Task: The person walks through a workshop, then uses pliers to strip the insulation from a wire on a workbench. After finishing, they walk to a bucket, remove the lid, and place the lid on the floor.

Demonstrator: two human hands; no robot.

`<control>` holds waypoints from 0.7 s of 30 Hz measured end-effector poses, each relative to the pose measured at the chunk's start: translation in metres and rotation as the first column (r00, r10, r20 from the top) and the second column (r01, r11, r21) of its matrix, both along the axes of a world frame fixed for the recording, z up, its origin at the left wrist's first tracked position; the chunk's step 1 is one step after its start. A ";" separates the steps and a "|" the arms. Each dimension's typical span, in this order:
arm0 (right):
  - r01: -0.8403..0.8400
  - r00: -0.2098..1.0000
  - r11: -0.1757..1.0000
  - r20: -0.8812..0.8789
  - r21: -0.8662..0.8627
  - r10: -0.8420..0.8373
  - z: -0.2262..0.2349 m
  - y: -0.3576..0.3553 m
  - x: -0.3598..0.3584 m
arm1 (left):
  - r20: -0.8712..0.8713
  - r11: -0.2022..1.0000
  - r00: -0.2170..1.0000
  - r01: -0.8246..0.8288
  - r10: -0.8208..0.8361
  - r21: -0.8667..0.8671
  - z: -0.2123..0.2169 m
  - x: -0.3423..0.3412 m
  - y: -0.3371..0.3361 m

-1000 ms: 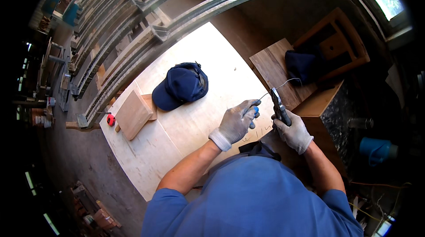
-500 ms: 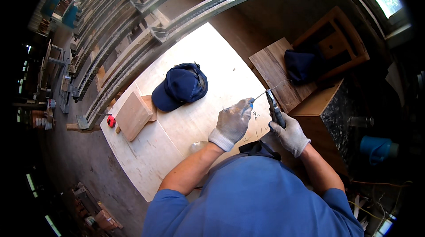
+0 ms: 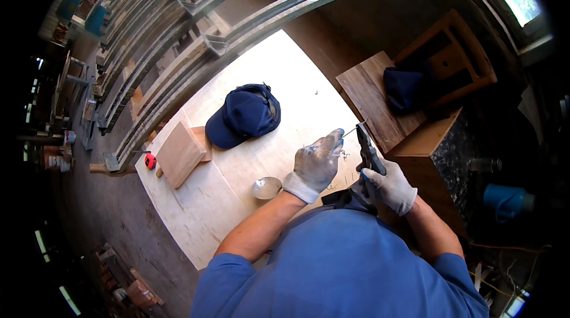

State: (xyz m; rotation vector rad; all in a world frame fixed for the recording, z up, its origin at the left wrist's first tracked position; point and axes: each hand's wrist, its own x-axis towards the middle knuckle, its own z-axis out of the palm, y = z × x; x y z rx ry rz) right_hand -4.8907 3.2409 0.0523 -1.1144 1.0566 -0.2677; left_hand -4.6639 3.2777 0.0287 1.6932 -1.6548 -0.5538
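Note:
My left hand [image 3: 319, 159], in a grey-white work glove with blue fingertips, pinches a thin metal wire [image 3: 350, 132]. From there the wire runs to the jaws of dark pliers [image 3: 366, 147], and a short end shows past them. The pliers are gripped by the handles in my gloved right hand [image 3: 393, 182], jaws pointing away from me. Both hands are above the near right edge of a pale wooden board table [image 3: 297, 86]. A small shiny bowl [image 3: 267, 187] stands beside my left wrist. Whether the pliers' jaws are closed on the wire is too small to tell.
On the table lie a dark blue cap [image 3: 244, 115], wooden blocks [image 3: 180, 154] and a red tape measure [image 3: 150, 160]. Long metal rails [image 3: 261, 24] border its far left side. To the right are a wooden chair [image 3: 463, 51] holding dark cloth [image 3: 404, 87] and a blue container [image 3: 504, 198].
The long curved wire tail beyond the pliers no longer shows; only a short end does. My left hand has turned slightly, and more of the bowl is visible.

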 end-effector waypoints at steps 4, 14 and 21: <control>-0.071 0.931 0.875 0.348 0.479 -0.115 0.033 -0.007 0.002 | -0.099 0.995 0.995 -0.029 0.019 -0.095 -0.008 -0.004 -0.004; -0.224 0.681 0.614 0.573 0.757 -0.457 0.028 -0.008 0.005 | -0.231 0.999 0.972 0.028 -0.037 -0.041 -0.003 -0.007 -0.031; -0.184 0.760 0.736 0.569 0.652 -0.314 0.026 -0.012 -0.001 | -0.706 0.898 0.708 0.303 0.013 0.320 0.017 0.012 -0.032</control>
